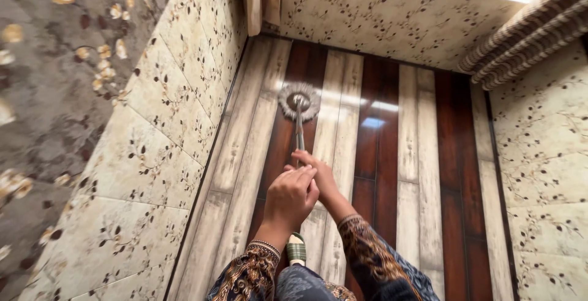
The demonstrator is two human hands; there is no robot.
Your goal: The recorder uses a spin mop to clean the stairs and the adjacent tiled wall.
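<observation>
Narrow floor of long planks, some dark red-brown, some pale and worn, a bit shiny with light on it. Cream tile walls close on the left, the far end and the right, all with small dark leaf and twig prints. Grey flowered patch on the far left with little yellow blooms. Ribbed pale edge slanting across the top right corner. Round grey mop head flat on the floor near the far wall, on a dark plank beside a pale one. Thin metal pole going from the mop head straight back to the hands. Left hand nearer, fingers curled tight around the pole, back of the hand up. Right hand just ahead of it and touching it, grip also wrapped round the pole, wrist bent to the right. Both arms reaching forward and down, close side by side, in dark patterned sleeves with gold trim at the cuffs. Green shoe tip on the floor between the arms.
</observation>
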